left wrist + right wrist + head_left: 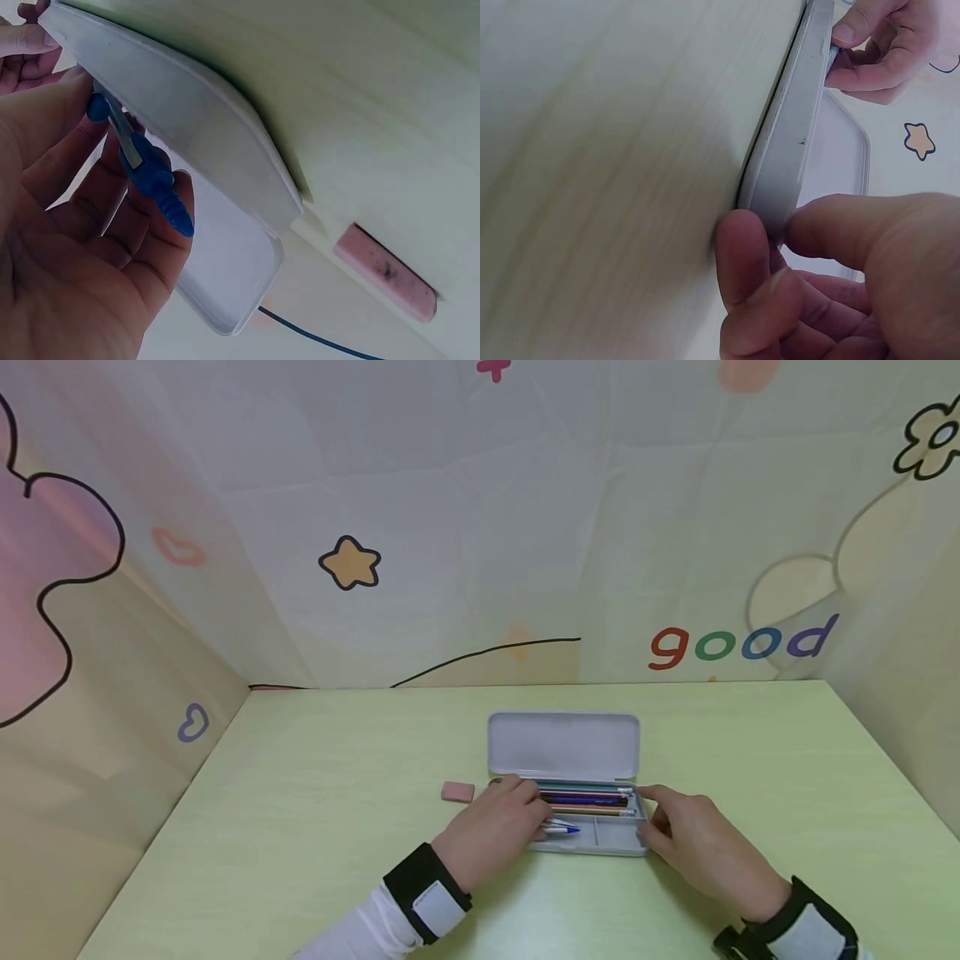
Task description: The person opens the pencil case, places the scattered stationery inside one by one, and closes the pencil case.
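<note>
A grey-white pencil case (618, 837) lies on the table with its lid (564, 745) raised at the back. Several pencils (585, 800) lie in its back compartment. My left hand (495, 831) is over the case's left part and holds a drawing compass (154, 176) with blue plastic and metal parts. In the head view only the compass's blue-tipped end (566, 829) shows past the fingers, over the front compartment. At the case's right end, my right hand (701, 835) pinches the wall, thumb and fingers around the corner (776, 202).
A pink eraser (457, 792) with dark smudges lies on the table just left of the case. The pale table (330, 827) meets printed cloth (450, 568) at its back and sides. Dark bands (427, 893) circle both wrists.
</note>
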Demonstrator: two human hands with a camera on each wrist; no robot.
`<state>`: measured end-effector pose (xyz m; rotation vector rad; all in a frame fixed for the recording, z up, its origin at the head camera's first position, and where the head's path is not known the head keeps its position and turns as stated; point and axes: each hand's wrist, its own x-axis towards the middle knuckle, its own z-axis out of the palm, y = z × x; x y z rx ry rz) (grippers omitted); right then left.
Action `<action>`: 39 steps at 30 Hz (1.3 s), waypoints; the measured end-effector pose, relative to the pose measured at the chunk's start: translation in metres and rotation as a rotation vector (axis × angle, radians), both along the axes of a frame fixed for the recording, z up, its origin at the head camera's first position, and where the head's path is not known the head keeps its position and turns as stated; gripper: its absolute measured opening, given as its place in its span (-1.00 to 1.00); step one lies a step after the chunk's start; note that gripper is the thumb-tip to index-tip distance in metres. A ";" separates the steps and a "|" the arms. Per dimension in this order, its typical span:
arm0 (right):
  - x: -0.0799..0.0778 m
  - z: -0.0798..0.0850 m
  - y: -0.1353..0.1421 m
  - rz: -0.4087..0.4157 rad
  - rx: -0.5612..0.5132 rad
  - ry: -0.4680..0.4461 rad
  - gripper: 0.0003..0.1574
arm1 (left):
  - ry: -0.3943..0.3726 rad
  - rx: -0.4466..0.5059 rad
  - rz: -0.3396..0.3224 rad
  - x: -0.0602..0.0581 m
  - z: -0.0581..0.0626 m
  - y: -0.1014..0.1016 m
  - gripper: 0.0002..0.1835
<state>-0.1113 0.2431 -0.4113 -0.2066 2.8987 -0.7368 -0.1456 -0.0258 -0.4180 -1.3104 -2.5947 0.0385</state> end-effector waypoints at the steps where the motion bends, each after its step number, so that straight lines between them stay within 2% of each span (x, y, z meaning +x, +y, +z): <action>1: 0.000 0.000 0.000 0.001 -0.001 0.001 -0.36 | 0.006 -0.004 -0.003 0.000 0.000 0.001 -0.80; 6: 0.000 0.000 0.000 0.006 -0.004 0.006 -0.36 | 0.020 -0.011 -0.003 0.001 0.000 0.005 -0.80; 17: -0.001 0.000 0.000 0.009 -0.003 0.014 -0.36 | -0.062 0.020 0.009 0.004 0.003 0.010 -0.82; 25: -0.001 0.000 0.000 0.004 0.005 -0.002 -0.35 | -0.100 0.051 -0.007 0.003 0.001 0.011 -0.90; 33: 0.000 0.000 0.000 0.003 0.000 0.002 -0.35 | -0.096 0.059 -0.018 0.002 0.000 0.012 -0.93; 39: -0.001 0.000 0.000 0.000 0.000 -0.008 -0.35 | -0.047 0.049 -0.028 0.003 -0.002 0.012 -0.93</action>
